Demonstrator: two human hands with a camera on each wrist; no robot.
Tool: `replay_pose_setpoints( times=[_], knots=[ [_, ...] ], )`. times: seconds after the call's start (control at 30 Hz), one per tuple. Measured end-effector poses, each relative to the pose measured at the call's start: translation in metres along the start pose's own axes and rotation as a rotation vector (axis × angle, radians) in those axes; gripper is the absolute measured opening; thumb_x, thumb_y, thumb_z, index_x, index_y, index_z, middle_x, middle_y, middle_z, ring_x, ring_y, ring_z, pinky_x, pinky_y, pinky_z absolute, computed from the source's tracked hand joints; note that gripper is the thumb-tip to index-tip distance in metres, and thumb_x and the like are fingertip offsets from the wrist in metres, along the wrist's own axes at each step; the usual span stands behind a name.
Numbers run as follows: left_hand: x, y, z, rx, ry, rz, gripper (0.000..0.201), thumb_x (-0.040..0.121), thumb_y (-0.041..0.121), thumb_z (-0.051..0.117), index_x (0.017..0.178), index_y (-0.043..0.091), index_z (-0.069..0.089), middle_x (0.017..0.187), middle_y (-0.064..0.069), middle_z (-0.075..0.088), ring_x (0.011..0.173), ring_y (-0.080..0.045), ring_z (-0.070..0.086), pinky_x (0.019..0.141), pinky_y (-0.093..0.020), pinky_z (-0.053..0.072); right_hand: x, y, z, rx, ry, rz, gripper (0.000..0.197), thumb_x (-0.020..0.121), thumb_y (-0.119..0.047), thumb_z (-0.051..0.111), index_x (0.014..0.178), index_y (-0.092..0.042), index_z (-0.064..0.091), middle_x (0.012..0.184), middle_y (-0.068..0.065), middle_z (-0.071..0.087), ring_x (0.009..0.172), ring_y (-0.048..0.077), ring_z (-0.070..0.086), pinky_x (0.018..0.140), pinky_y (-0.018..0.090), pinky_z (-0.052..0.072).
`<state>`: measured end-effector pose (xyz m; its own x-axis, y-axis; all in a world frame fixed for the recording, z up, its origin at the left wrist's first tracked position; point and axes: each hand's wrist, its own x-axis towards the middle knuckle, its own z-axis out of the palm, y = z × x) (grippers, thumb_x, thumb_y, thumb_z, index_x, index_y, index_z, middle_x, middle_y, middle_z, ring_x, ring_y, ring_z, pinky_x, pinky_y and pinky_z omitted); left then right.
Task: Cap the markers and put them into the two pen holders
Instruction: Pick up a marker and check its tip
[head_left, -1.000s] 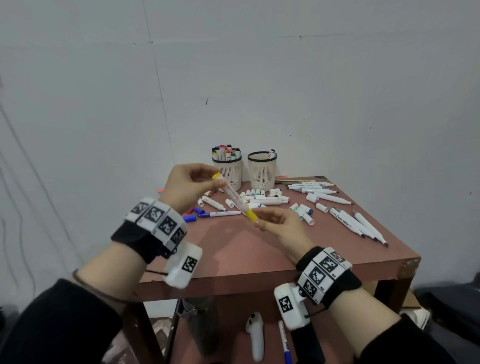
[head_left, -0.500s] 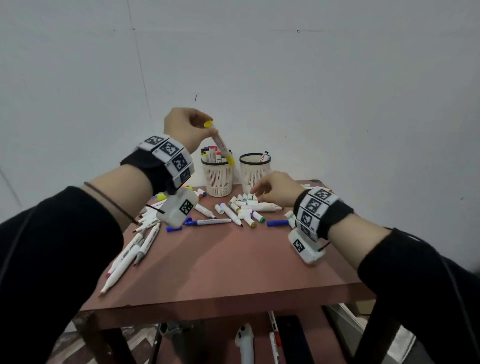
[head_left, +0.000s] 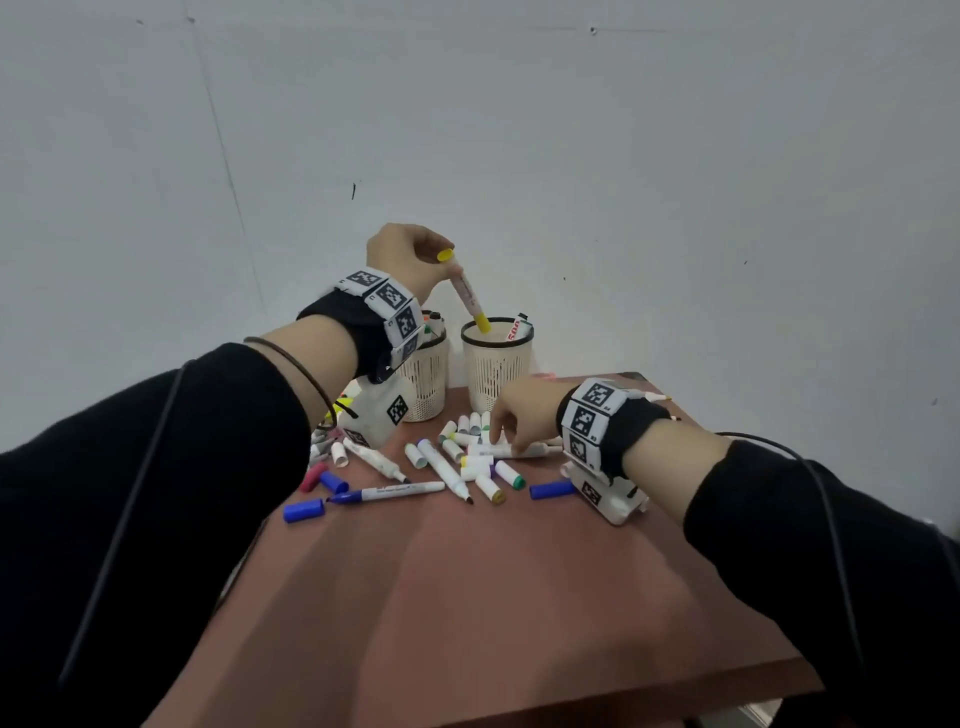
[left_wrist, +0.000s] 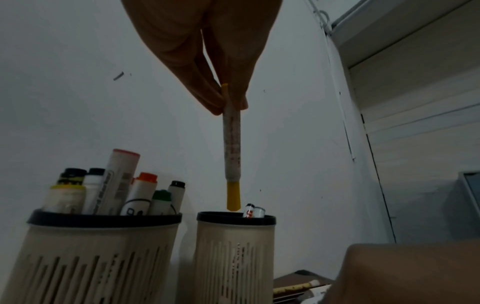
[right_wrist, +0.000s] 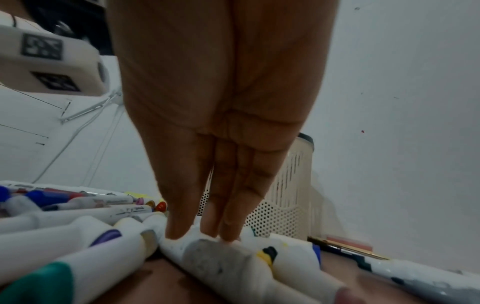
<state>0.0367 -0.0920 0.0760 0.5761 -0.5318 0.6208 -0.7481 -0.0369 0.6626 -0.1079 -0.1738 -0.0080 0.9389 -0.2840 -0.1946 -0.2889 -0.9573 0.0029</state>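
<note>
Your left hand (left_wrist: 207, 61) pinches the top of the yellow-capped marker (left_wrist: 232, 156), and its bottom cap hangs just over the rim of the right pen holder (left_wrist: 235, 246), beside the fuller left pen holder (left_wrist: 96, 253). Your right hand (right_wrist: 223, 123) reaches down with straight fingers (right_wrist: 182, 216) pressed together, touching a white marker (right_wrist: 221, 259) in the loose pile by the holders. The brown table (head_left: 493, 597) sits against a pale wall (head_left: 623, 156), with bare room toward its near edge.

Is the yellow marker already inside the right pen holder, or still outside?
Outside: the left hand holds the yellow marker upright, its lower cap just above the right pen holder rim.
</note>
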Motion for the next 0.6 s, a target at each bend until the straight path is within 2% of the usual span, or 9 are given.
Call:
replay_pose_setpoints(
  times=[0.07, 0.2, 0.3, 0.37, 0.43, 0.5, 0.6],
  knots=[
    [0.007, 0.001, 0.008, 0.028, -0.034, -0.005, 0.023, 0.076, 0.014, 0.074, 0.099, 0.01, 0.073, 0.093, -0.003, 0.071, 0.085, -0.01, 0.065, 0.069, -0.017, 0.047, 0.004, 0.0, 0.001, -0.008, -0.012, 0.0, 0.032, 0.081, -0.012, 0.07, 0.113, -0.016, 0.067, 0.078, -0.012, 0.051, 0.075, 0.007, 0.049, 0.056, 0.012, 0.035],
    [0.02, 0.004, 0.024, 0.14, -0.137, 0.0, 0.024, 0.077, 0.013, 0.075, 0.101, 0.011, 0.072, 0.097, -0.006, 0.071, 0.084, -0.011, 0.061, 0.074, -0.019, 0.046, 0.008, -0.002, 0.0, -0.037, -0.075, 0.004, 0.037, 0.081, -0.014, 0.072, 0.117, -0.015, 0.063, 0.094, -0.005, 0.054, 0.085, 0.009, 0.048, 0.061, 0.013, 0.037],
    [0.026, 0.008, 0.035, 0.23, -0.232, -0.004, 0.026, 0.076, 0.015, 0.076, 0.101, 0.011, 0.072, 0.1, -0.007, 0.071, 0.084, -0.012, 0.06, 0.075, -0.019, 0.046, 0.005, -0.004, -0.002, -0.063, -0.086, -0.012, 0.04, 0.082, -0.013, 0.071, 0.121, -0.015, 0.061, 0.107, 0.002, 0.06, 0.089, 0.013, 0.051, 0.064, 0.019, 0.041],
    [0.029, 0.011, 0.042, 0.278, -0.281, -0.009, 0.029, 0.076, 0.016, 0.077, 0.103, 0.01, 0.072, 0.103, -0.007, 0.07, 0.091, -0.015, 0.063, 0.077, -0.019, 0.046, 0.001, -0.004, -0.005, -0.053, -0.059, -0.036, 0.042, 0.084, -0.011, 0.068, 0.125, -0.014, 0.059, 0.104, 0.004, 0.059, 0.091, 0.015, 0.052, 0.059, 0.014, 0.037],
    [0.031, 0.014, 0.047, 0.311, -0.312, -0.014, 0.032, 0.075, 0.017, 0.078, 0.105, 0.009, 0.071, 0.105, -0.007, 0.07, 0.098, -0.017, 0.064, 0.079, -0.02, 0.047, -0.006, -0.003, -0.01, -0.016, 0.012, -0.051, 0.042, 0.086, -0.011, 0.066, 0.127, -0.014, 0.058, 0.094, -0.003, 0.053, 0.085, 0.01, 0.048, 0.055, 0.011, 0.032],
    [0.031, 0.014, 0.05, 0.333, -0.337, -0.026, 0.033, 0.075, 0.017, 0.078, 0.107, 0.009, 0.071, 0.107, -0.008, 0.07, 0.1, -0.018, 0.064, 0.082, -0.021, 0.048, -0.014, -0.002, -0.015, 0.065, 0.082, -0.047, 0.042, 0.086, -0.013, 0.065, 0.127, -0.015, 0.058, 0.092, -0.004, 0.053, 0.084, 0.009, 0.047, 0.065, 0.016, 0.037],
    [0.029, 0.011, 0.052, 0.367, -0.375, -0.05, 0.034, 0.075, 0.017, 0.078, 0.107, 0.01, 0.071, 0.108, -0.007, 0.07, 0.101, -0.019, 0.064, 0.086, -0.025, 0.05, -0.029, 0.0, -0.021, 0.193, 0.142, -0.035, 0.039, 0.087, -0.012, 0.064, 0.126, -0.014, 0.059, 0.094, 0.005, 0.061, 0.083, 0.012, 0.05, 0.077, 0.026, 0.043]
  ],
)
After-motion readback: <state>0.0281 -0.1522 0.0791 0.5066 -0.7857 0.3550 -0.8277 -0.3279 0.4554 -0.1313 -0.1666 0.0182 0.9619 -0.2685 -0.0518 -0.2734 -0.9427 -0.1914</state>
